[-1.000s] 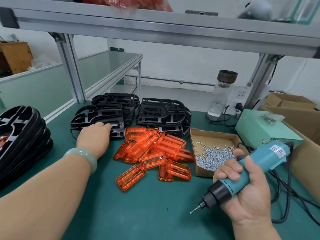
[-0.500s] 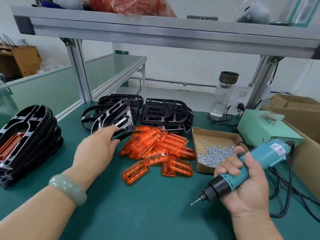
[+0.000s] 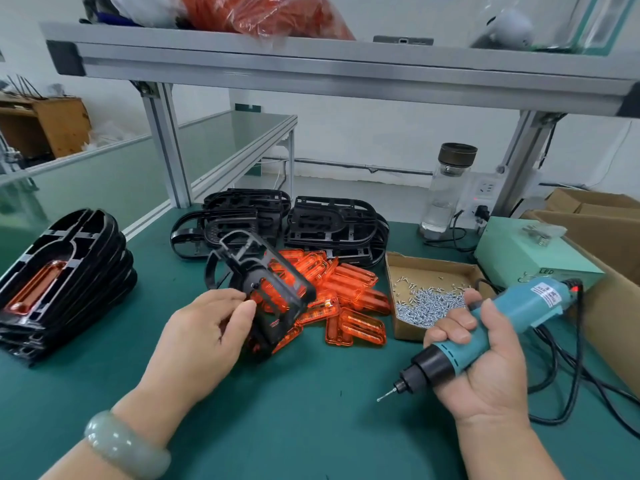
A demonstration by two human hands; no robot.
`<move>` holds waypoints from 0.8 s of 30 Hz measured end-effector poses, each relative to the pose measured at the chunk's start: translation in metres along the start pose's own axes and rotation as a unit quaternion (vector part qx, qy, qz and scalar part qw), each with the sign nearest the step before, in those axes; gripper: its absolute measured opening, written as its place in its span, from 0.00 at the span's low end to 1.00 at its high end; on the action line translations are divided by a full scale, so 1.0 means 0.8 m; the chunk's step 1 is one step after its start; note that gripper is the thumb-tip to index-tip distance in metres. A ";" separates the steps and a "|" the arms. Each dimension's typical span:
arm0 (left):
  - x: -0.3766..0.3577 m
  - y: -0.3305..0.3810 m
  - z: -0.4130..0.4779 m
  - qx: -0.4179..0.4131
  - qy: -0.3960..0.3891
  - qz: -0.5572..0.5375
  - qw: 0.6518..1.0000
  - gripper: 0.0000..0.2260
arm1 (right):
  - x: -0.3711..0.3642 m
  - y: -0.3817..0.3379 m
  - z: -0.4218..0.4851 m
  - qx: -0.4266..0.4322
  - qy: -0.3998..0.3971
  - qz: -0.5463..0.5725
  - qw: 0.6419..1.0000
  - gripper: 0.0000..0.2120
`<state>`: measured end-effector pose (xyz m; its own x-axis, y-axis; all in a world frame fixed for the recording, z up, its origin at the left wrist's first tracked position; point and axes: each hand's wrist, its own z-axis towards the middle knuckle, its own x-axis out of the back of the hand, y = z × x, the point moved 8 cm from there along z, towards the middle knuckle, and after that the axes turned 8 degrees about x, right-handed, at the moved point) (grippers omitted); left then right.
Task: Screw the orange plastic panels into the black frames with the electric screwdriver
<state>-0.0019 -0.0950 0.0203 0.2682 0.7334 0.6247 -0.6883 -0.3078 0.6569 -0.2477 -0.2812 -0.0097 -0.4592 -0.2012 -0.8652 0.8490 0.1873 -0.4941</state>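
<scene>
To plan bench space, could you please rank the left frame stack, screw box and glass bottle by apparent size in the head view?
The left frame stack
screw box
glass bottle, though it stands farthest back

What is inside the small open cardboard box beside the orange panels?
The shallow brown cardboard box holds a heap of small silver screws. Its near right corner is covered by the right hand gripping the teal electric screwdriver.

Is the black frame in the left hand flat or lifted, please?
Lifted, tilted: the left hand holds the black frame over the orange panels.
</scene>
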 end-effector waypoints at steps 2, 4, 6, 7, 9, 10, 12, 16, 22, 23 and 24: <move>-0.006 -0.008 0.002 0.033 -0.004 0.033 0.999 0.08 | 0.001 0.001 -0.001 -0.001 0.002 0.000 1.000 0.04; -0.013 -0.011 0.001 0.051 -0.015 0.061 0.997 0.06 | 0.001 0.001 -0.001 -0.001 0.002 -0.002 1.000 0.04; -0.018 -0.016 -0.001 0.066 -0.018 0.079 0.994 0.07 | 0.001 0.001 -0.001 0.000 0.001 -0.003 1.000 0.04; -0.019 -0.017 -0.002 0.072 -0.015 0.082 0.994 0.11 | 0.001 0.001 -0.001 0.000 0.000 -0.003 1.000 0.04; -0.017 -0.016 -0.004 0.063 0.003 0.072 0.995 0.16 | 0.001 0.001 -0.001 0.001 -0.001 -0.003 1.000 0.04; -0.015 -0.013 -0.005 0.054 0.012 0.063 0.997 0.17 | 0.001 0.001 -0.001 0.001 -0.002 -0.002 1.000 0.04; -0.012 -0.012 -0.007 0.046 0.023 0.040 0.998 0.16 | 0.002 0.001 -0.002 0.001 -0.001 0.000 1.000 0.04; -0.011 -0.017 -0.008 0.070 0.020 -0.004 0.997 0.18 | 0.002 0.000 -0.002 0.003 -0.001 0.001 1.000 0.04; -0.016 -0.024 -0.005 0.100 0.000 -0.048 0.994 0.18 | 0.003 0.000 0.000 0.002 -0.003 -0.001 1.000 0.04; -0.016 -0.021 -0.005 0.092 -0.001 -0.046 0.995 0.17 | 0.003 0.000 0.000 0.001 -0.003 0.000 1.000 0.04; -0.015 -0.017 -0.004 0.081 -0.002 -0.043 0.996 0.17 | 0.004 0.001 0.000 0.000 -0.003 0.002 1.000 0.04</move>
<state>0.0022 -0.0976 0.0022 0.3243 0.7589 0.5647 -0.5446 -0.3383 0.7674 -0.2487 -0.2819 -0.0125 -0.4534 -0.2071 -0.8669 0.8512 0.1878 -0.4901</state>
